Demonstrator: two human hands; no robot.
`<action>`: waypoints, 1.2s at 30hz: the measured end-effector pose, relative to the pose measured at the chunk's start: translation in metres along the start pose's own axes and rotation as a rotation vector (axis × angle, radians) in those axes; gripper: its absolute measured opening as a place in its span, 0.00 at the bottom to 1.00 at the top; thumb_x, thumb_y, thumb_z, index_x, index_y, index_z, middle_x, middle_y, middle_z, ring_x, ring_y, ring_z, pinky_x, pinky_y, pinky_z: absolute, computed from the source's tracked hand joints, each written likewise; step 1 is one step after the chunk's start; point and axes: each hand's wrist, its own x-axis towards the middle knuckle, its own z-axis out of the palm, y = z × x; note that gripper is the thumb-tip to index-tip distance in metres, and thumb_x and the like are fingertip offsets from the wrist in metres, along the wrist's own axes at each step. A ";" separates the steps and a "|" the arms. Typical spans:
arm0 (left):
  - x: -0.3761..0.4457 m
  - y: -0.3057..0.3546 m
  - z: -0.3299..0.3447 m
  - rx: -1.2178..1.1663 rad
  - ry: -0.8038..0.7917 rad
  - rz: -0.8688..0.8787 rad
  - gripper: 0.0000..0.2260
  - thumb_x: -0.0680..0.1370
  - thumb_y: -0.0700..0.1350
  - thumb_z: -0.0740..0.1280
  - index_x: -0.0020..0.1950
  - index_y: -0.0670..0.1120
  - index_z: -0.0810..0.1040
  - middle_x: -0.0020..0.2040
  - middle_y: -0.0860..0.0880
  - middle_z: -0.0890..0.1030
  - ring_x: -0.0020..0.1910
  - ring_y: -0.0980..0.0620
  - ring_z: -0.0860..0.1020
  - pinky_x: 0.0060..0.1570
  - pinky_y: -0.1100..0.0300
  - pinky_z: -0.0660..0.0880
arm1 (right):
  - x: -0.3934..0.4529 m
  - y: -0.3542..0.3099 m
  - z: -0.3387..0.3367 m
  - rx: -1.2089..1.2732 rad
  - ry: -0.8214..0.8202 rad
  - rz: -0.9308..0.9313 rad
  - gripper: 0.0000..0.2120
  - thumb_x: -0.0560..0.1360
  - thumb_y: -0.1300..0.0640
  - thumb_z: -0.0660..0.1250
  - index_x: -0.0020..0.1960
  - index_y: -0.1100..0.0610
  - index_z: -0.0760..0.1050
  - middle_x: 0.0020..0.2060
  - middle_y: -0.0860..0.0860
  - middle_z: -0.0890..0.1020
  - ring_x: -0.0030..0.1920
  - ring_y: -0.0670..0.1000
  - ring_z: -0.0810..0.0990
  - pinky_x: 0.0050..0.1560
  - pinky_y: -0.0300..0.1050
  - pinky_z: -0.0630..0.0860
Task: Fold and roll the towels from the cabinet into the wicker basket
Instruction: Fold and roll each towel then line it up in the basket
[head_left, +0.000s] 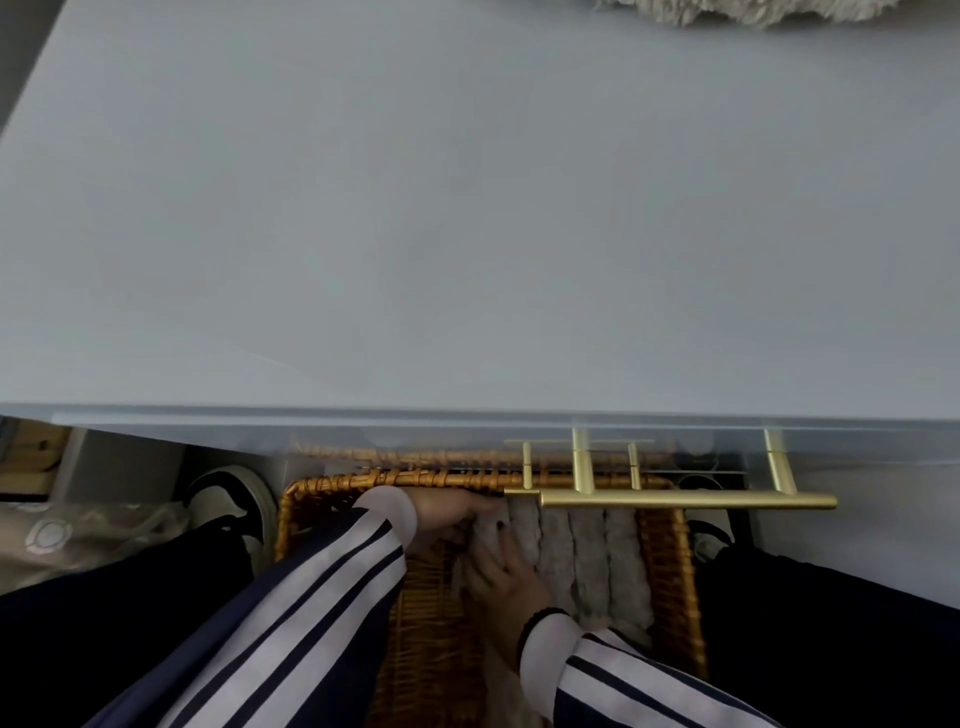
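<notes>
Both hands pressed a rolled grey towel into the wicker basket (beside three others), the left hand curled around it, the right hand laid flat.

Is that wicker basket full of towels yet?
Not full. Rolled grey towels line only the right side of the wicker basket; bare weave shows on its left, where both hands place another.

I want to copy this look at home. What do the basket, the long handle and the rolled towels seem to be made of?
Basket: woven wicker, glossy honey-brown strands. Handle: probably brushed brass-toned metal, with a satin gold sheen. Towels: grey fluffy terry-like cloth, nubbly pile.
</notes>
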 end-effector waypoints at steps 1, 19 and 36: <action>-0.001 0.000 0.002 -0.002 0.014 0.021 0.19 0.78 0.56 0.63 0.63 0.45 0.74 0.60 0.46 0.77 0.57 0.49 0.75 0.50 0.56 0.72 | 0.002 -0.004 -0.001 -0.019 -0.018 0.013 0.29 0.82 0.48 0.52 0.77 0.59 0.49 0.76 0.59 0.51 0.75 0.66 0.44 0.69 0.70 0.39; 0.008 -0.005 0.016 -0.103 0.164 0.180 0.21 0.78 0.52 0.65 0.69 0.46 0.70 0.70 0.47 0.71 0.67 0.49 0.69 0.61 0.58 0.65 | 0.022 -0.007 -0.001 -0.001 -0.121 0.029 0.31 0.80 0.42 0.54 0.77 0.55 0.52 0.76 0.56 0.54 0.76 0.61 0.45 0.72 0.63 0.40; -0.076 0.011 0.024 0.524 0.404 0.171 0.15 0.81 0.49 0.60 0.63 0.43 0.76 0.62 0.45 0.77 0.60 0.46 0.74 0.59 0.58 0.67 | -0.031 -0.017 -0.039 0.441 0.205 0.123 0.20 0.72 0.53 0.68 0.62 0.58 0.76 0.63 0.58 0.72 0.68 0.61 0.61 0.70 0.63 0.48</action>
